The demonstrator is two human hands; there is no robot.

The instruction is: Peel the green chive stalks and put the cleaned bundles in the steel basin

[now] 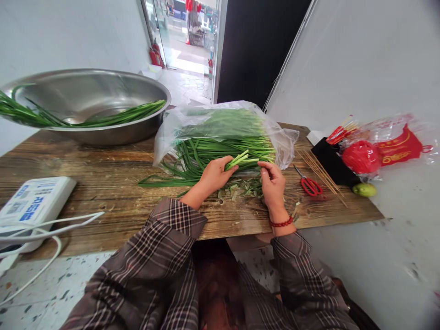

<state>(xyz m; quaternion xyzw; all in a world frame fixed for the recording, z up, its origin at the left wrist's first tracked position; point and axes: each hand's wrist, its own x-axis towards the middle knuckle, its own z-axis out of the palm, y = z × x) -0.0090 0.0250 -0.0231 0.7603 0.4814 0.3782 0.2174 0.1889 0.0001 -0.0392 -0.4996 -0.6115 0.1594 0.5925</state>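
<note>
My left hand (217,174) is closed round a few green garlic chives (240,159), their pale cut ends pointing right. At those ends, my right hand (272,183) pinches with thumb and forefinger at the tip of one stalk; whether a scrap is between the fingers is too small to tell. Behind both hands lies a large bunch of chives (223,147), partly inside a clear plastic bag (284,140). Trimmed scraps (242,188) are scattered on the wooden table (117,183) below my hands.
A steel basin (113,133) with more chives stands at the back left. Front left are a white box (44,197) and cables (79,222). On the right lie red-handled scissors (311,186), thin sticks (323,176), a black holder (333,160) and a green fruit (364,189).
</note>
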